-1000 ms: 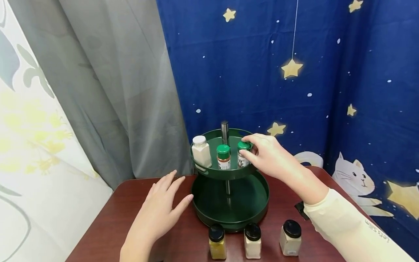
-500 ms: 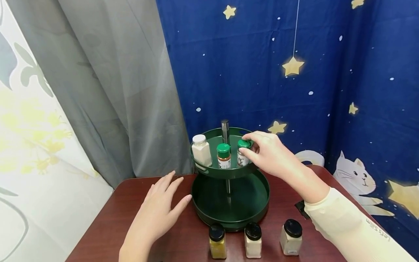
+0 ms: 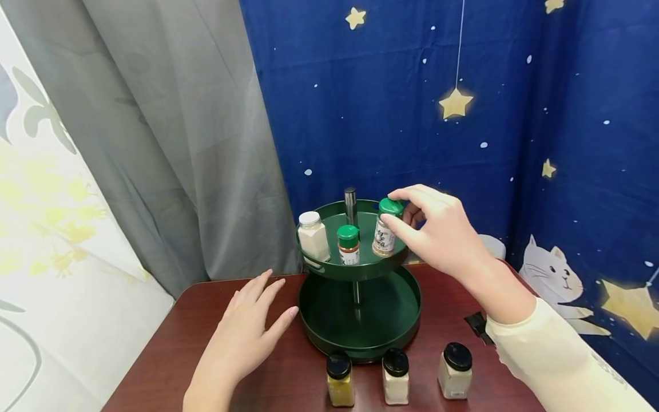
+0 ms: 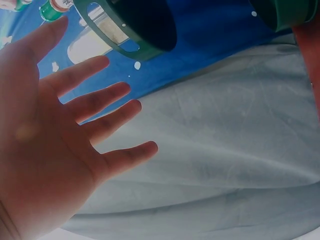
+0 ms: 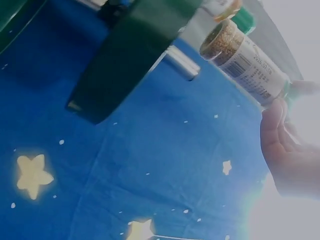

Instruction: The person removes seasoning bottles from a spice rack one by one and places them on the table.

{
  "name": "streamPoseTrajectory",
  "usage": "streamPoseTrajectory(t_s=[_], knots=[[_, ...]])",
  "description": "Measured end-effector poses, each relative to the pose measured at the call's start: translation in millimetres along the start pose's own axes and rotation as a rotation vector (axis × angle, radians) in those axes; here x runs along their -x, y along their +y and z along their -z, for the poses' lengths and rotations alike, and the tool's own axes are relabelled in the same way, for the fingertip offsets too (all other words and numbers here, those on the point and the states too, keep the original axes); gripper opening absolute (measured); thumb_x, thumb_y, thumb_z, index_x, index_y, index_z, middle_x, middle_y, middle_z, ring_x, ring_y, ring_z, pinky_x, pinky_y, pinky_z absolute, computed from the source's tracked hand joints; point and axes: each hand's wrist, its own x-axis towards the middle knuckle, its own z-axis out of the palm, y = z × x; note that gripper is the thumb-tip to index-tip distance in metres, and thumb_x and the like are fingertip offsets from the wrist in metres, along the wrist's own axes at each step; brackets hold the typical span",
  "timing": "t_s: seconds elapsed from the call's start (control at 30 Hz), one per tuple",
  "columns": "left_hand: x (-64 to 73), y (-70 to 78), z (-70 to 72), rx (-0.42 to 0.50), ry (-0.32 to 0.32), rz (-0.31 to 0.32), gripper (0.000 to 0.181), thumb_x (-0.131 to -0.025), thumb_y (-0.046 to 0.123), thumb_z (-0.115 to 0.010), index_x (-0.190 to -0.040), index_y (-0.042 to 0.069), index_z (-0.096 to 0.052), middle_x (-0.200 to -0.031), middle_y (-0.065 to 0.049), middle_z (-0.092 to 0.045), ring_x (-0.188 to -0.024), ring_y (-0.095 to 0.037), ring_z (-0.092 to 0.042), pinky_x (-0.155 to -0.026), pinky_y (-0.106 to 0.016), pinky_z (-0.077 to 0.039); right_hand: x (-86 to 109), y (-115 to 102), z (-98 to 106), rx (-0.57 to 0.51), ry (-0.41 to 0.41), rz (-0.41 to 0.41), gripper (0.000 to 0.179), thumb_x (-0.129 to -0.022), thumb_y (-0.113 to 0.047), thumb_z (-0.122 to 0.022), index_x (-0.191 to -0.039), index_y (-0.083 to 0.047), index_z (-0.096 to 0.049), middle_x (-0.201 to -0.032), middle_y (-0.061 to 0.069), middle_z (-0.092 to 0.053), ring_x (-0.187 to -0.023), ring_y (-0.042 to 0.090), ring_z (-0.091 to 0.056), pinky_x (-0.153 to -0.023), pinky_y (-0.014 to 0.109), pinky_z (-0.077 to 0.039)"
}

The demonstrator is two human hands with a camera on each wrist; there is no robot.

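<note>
My right hand (image 3: 440, 229) pinches a green-capped spice jar (image 3: 384, 234) by its cap. In the right wrist view this spice jar (image 5: 245, 62) is tilted, its base apart from the tray, with tan grains inside and a printed label. Another green-capped jar with reddish contents (image 3: 348, 246) and a white-lidded jar (image 3: 313, 237) stand on the upper tier of a green two-tier rack (image 3: 360, 272). To the left of the rack, my left hand (image 3: 242, 337) is held with fingers spread and nothing in them; the left wrist view shows its palm (image 4: 50, 140).
In front of the rack stand three black-lidded jars: one yellow (image 3: 341, 380), one pale (image 3: 396, 377) and one at the right (image 3: 455, 372). A metal post (image 3: 350, 206) rises through the rack. A small black item (image 3: 479, 327) lies on the red-brown table (image 3: 278, 377).
My right hand has lifted the green-capped spice jar up off the upper tier, and the jar now leans. The left hand has hardly moved.
</note>
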Motion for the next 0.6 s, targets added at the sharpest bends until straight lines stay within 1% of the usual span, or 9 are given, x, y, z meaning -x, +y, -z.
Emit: streamPoseTrajectory(t_s=[0.07, 0.17, 0.2, 0.3, 0.37, 0.43, 0.6], knots=[[0.7, -0.3, 0.2, 0.000, 0.002, 0.002, 0.058, -0.104, 0.047, -0.067, -0.151, 0.015, -0.059, -0.166, -0.012, -0.047, -0.154, -0.039, -0.044, -0.124, -0.072, -0.033, 2.7, -4.8, 0.1, -0.021, 0.010, 0.044, 0.030, -0.094, -0.016, -0.083, -0.122, -0.009, -0.076, -0.089, 0.001, -0.069, -0.075, 0.010, -0.063, -0.070, 0.030, -0.056], [0.7, -1.0, 0.0, 0.000, 0.005, -0.004, 0.058, -0.104, 0.047, -0.067, -0.151, 0.015, -0.059, -0.166, -0.012, -0.047, -0.154, -0.040, -0.044, -0.124, -0.072, -0.033, 10.7, -13.8, -5.3, -0.069, 0.006, 0.129, 0.030, -0.091, -0.015, -0.085, -0.119, -0.008, -0.076, -0.088, -0.002, -0.069, -0.073, 0.006, -0.062, -0.069, 0.023, -0.055], [0.7, -1.3, -0.2, -0.001, 0.005, -0.004, 0.058, -0.104, 0.047, -0.067, -0.152, 0.015, -0.059, -0.166, -0.013, -0.047, -0.154, -0.040, -0.044, -0.124, -0.072, -0.033, 14.6, -17.4, -8.6, -0.088, -0.004, 0.157, 0.030, -0.090, -0.015, -0.086, -0.118, -0.008, -0.076, -0.090, -0.002, -0.069, -0.073, 0.004, -0.061, -0.066, 0.021, -0.055], [0.4, -2.4, -0.3, -0.006, 0.004, -0.002, 0.058, -0.104, 0.046, -0.067, -0.152, 0.014, -0.059, -0.166, -0.013, -0.047, -0.154, -0.040, -0.044, -0.123, -0.072, -0.034, 28.1, -29.9, -22.0, -0.159, -0.055, 0.212, 0.033, -0.089, -0.015, -0.087, -0.119, -0.007, -0.075, -0.100, -0.001, -0.072, -0.075, 0.003, -0.061, -0.066, 0.016, -0.053], [0.2, -3.0, -0.2, -0.007, 0.002, 0.002, 0.058, -0.104, 0.047, -0.066, -0.152, 0.014, -0.059, -0.166, -0.013, -0.047, -0.154, -0.040, -0.044, -0.123, -0.072, -0.034, 37.4, -37.8, -32.2, -0.202, -0.099, 0.227, 0.035, -0.090, -0.014, -0.086, -0.121, -0.008, -0.074, -0.106, 0.000, -0.072, -0.076, 0.003, -0.061, -0.065, 0.013, -0.052], [-0.1, -3.3, 0.4, -0.008, 0.005, -0.001, 0.059, -0.105, 0.047, -0.065, -0.153, 0.014, -0.058, -0.166, -0.014, -0.047, -0.154, -0.041, -0.044, -0.123, -0.072, -0.034, 45.2, -45.2, -42.3, -0.236, -0.133, 0.233, 0.035, -0.090, -0.014, -0.086, -0.122, -0.008, -0.073, -0.108, 0.000, -0.071, -0.077, 0.003, -0.061, -0.065, 0.012, -0.052], [0.7, -5.9, 2.3, -0.016, 0.037, -0.017, 0.056, -0.106, 0.045, -0.064, -0.151, 0.012, -0.059, -0.164, -0.016, -0.049, -0.153, -0.042, -0.045, -0.122, -0.073, -0.035, 61.3, -60.6, -68.8, -0.302, -0.201, 0.218, 0.030, -0.093, -0.016, -0.083, -0.120, -0.008, -0.072, -0.104, -0.002, -0.068, -0.077, 0.002, -0.058, -0.067, 0.012, -0.052]])
